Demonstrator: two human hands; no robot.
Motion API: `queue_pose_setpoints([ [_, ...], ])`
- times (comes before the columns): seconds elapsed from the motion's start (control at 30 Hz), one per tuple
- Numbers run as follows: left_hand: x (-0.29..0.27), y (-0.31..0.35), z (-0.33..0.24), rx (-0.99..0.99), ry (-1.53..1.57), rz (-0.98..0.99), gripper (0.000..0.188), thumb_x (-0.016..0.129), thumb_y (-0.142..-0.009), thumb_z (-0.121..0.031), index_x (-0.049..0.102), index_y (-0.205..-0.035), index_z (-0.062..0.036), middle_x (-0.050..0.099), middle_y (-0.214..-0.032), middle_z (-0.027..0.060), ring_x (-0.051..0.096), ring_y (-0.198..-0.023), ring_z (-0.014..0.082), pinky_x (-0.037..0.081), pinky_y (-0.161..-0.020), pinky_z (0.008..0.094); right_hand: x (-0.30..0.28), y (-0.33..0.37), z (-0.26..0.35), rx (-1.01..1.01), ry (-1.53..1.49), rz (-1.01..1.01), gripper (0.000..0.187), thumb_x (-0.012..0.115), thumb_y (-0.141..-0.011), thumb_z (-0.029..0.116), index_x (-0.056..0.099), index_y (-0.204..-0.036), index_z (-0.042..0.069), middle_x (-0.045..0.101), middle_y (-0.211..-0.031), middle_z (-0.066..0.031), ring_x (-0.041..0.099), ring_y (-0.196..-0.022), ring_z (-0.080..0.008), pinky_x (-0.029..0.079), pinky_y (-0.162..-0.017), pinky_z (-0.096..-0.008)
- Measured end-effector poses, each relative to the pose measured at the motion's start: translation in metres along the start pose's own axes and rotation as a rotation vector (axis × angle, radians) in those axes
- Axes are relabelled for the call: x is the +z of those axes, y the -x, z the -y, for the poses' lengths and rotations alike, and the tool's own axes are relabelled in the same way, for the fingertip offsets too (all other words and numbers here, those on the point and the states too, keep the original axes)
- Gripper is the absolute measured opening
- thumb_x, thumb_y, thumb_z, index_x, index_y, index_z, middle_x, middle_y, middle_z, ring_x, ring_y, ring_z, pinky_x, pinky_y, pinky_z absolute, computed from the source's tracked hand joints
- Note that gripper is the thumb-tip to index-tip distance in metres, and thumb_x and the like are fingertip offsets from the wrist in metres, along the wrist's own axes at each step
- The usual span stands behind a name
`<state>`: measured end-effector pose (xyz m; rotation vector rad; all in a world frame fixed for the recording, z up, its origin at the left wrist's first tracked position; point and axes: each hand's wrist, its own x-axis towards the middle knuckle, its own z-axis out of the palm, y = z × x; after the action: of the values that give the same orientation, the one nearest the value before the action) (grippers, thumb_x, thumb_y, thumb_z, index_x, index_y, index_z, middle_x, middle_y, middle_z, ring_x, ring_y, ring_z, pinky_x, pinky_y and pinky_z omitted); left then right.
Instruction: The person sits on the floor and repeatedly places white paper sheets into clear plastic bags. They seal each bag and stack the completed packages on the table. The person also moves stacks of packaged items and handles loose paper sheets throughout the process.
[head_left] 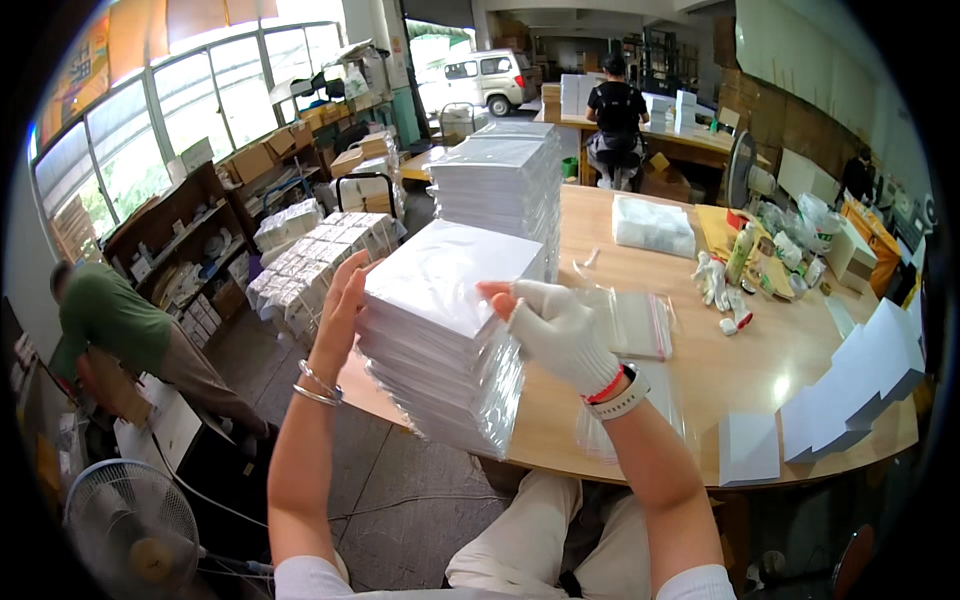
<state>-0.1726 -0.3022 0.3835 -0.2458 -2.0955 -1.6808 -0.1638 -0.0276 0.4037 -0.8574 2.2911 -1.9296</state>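
A tall stack of plastic-wrapped white paper packs (445, 285) stands at the table's near left edge, its shiny film bulging at the lower right. My bare left hand (345, 295) lies along the left side of the top pack, fingers stretched out. At the top pack's right edge is my right hand (555, 325), in a white knit glove that leaves the fingertips bare. Its thumb and forefinger are drawn close together by the corner; whatever is between them is hidden. Flat clear plastic bags (640, 325) lie right of this hand.
A second wrapped stack (495, 180) rises behind mine. On the wooden table (690, 385) lie a wrapped pack (652, 225), gloves (712, 280), a bottle (740, 252) and stepped white blocks (850, 385). Left are a loaded cart (320, 265), a fan (130, 530) and a bending person (150, 325); another sits behind.
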Motion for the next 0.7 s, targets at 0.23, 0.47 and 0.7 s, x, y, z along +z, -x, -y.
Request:
queue_pose_setpoints([
  [0.23,0.005,0.007,0.027,0.161,0.073,-0.112,0.063,0.031,-0.093,-0.051,0.055,-0.111,0.0036,0.061,-0.102,0.011,0.055,-0.093,0.0148,0.042,-0.081,0.0272,-0.004,-0.075,-0.051,-0.026,-0.018,-0.645,0.031,0.048,-0.087,0.026,0.063,-0.093,0.0,0.06,-0.083,-0.001,0.048,-0.076,-0.0065,0.038,-0.072,-0.0189],
  [0.47,0.003,-0.002,0.069,0.449,0.393,-0.283,0.056,0.031,-0.094,-0.047,0.057,-0.096,0.003,0.059,-0.095,0.0099,0.053,-0.089,0.02,0.038,-0.082,0.0318,0.006,-0.08,-0.06,-0.012,-0.181,-0.441,0.032,0.046,-0.089,0.025,0.06,-0.101,-0.002,0.059,-0.085,-0.0012,0.051,-0.081,-0.0101,0.038,-0.073,-0.0214],
  [0.7,0.018,0.055,0.03,0.645,-0.031,-0.74,0.054,0.015,-0.098,-0.036,0.05,-0.114,0.0021,0.05,-0.116,0.0138,0.045,-0.111,0.025,0.031,-0.098,0.0426,-0.037,0.048,-0.091,-0.016,-0.017,-0.672,0.021,0.047,-0.092,0.018,0.058,-0.095,0.001,0.059,-0.083,-0.0035,0.053,-0.078,-0.0103,0.044,-0.071,-0.0253],
])
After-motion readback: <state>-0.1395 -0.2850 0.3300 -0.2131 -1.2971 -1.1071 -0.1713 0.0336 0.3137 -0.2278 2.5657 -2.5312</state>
